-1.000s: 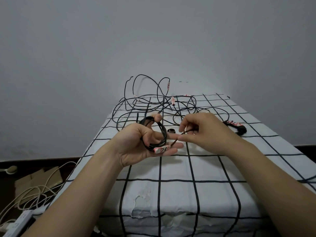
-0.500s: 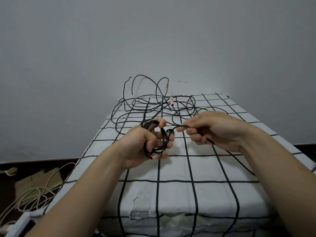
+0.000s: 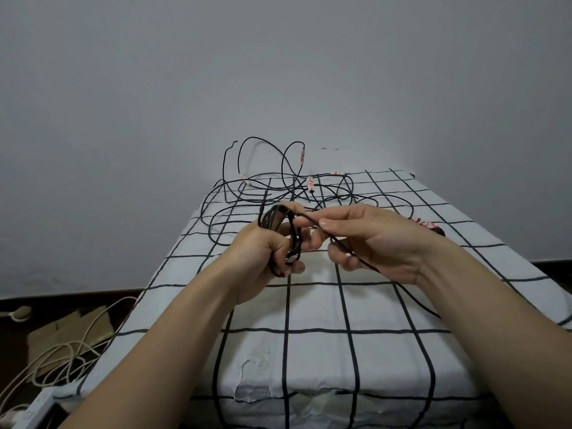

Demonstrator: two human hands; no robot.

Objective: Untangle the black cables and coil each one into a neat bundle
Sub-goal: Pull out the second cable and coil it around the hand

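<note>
Home bedroom: grid-patterned bedsheet (image 3: 312, 305) against a plain wall (image 3: 278, 72), power strip (image 3: 40, 404) on floor (image 3: 77, 300).

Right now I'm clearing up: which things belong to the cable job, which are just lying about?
Job: black coiled cable, left hand; loose black cable strand, right hand; black cable tangle.
Lying about: beige floor cables; white power strip; brown cardboard.
</note>
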